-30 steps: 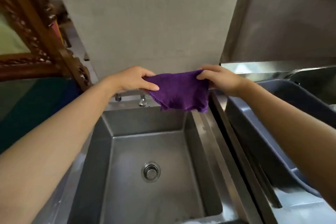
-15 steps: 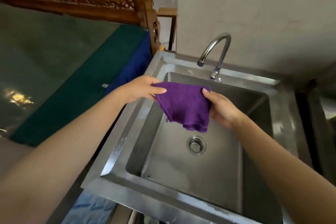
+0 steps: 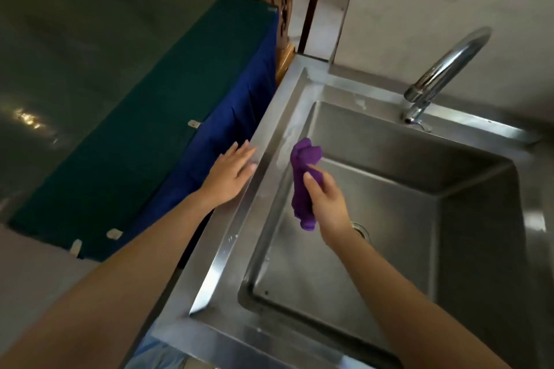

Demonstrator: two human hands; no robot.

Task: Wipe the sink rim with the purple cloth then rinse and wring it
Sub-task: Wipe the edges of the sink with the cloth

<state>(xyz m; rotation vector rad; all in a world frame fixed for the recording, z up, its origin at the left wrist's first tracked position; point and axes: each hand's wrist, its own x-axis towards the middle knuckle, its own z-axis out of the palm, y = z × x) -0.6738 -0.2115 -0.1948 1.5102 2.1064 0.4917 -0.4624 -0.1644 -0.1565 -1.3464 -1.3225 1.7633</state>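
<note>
Fingers [image 3: 313,181] of the right hand [image 3: 328,207] are clenched around the purple cloth [image 3: 304,183], grasping it mid-length; thumb lies across the near face, the other digits wrap behind and are mostly hidden. Cloth is bunched into a loose vertical roll: one lobe sticks up above the fist, a tail hangs below it. It sits over the left part of the sink basin [image 3: 374,219], just right of the left sink rim [image 3: 263,177], not visibly touching the steel, though depth here is hard to read. Left hand [image 3: 229,180] is released, fingers spread flat, resting on or just over the outer edge of that rim beside the blue drape [image 3: 227,135]; contact can't be confirmed. Handling estimate: soft, light, no stiffness, will drape and fold under any push; probably gets heavier and floppier once wet. Not fragile, not slippery against skin. Better hold for wiping is likely a flat pad under the palm rather than this fist grip, so more fabric meets the rim. Faucet [image 3: 443,72] is at the far right, no water seen running. Wipe looks not yet begun on this side.
</note>
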